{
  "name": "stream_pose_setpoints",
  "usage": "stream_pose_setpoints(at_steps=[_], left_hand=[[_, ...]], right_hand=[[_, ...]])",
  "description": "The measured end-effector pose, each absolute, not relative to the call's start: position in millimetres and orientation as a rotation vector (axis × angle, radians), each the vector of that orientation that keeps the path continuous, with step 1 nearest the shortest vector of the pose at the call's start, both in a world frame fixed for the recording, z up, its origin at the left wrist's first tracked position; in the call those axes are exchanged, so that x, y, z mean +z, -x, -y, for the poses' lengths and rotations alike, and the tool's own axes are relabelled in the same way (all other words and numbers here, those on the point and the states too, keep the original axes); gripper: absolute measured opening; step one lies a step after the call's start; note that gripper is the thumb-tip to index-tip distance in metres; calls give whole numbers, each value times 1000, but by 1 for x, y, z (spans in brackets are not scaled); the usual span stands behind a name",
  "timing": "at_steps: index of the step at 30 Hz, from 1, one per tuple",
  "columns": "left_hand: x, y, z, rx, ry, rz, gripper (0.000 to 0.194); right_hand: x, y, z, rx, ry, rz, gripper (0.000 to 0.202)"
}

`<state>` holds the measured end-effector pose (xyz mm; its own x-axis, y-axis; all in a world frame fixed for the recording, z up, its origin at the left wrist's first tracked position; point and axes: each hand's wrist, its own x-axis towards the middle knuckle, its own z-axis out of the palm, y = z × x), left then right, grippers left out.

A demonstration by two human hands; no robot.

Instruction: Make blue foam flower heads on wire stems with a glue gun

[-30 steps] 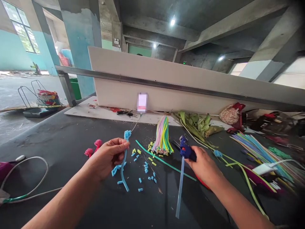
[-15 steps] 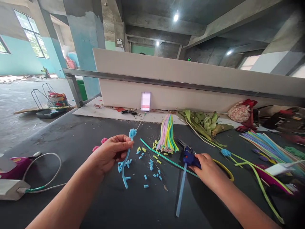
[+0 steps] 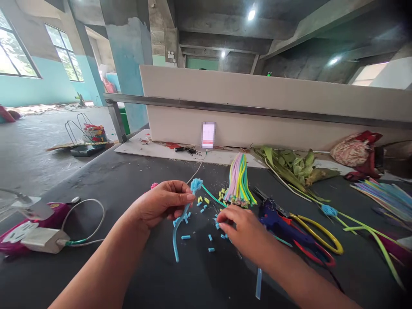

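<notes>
My left hand (image 3: 167, 201) pinches a light blue fuzzy pipe cleaner (image 3: 175, 240), with a bunched blue tuft at its upper end and its tail hanging below. To the right, my right hand (image 3: 241, 225) is over the table with loosely bent fingers, thumb and forefinger apart, and nothing visible in them. Short blue pieces (image 3: 211, 249) lie scattered below and between the hands. Beyond the right wrist rests a dark blue glue gun (image 3: 273, 219); its translucent glue stick (image 3: 259, 283) shows partly below my forearm.
Scissors with yellow handles (image 3: 334, 242) and a red-handled tool (image 3: 317, 255) lie right of the glue gun. Farther back are a bundle of coloured pipe cleaners (image 3: 240, 178), green leaves (image 3: 296, 167) and a propped phone (image 3: 208, 135). A power strip (image 3: 19, 234) with chargers sits left.
My right hand has let go of the glue gun, which now lies on the table, and has moved left towards my left hand. The left hand still holds the blue pipe cleaner. The view has turned left.
</notes>
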<state>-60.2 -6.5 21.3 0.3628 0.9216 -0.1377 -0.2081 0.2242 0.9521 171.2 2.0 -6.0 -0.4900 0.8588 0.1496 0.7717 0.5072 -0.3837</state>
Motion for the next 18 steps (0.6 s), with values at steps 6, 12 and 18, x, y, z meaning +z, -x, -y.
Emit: stream_pose_setpoints(at_steps=[6,12,18], left_hand=[[24,63,7,968,-1039,-914,20],[18,53,3,944,-989,-904,24],[12,51,0,934,-988,-887,22]], right_hand=[[-16,-121,8,541,1205,2595,8],[-32,-105,9,389,1173,2691,8],[-40,-119,4,381,1153,2599,16]])
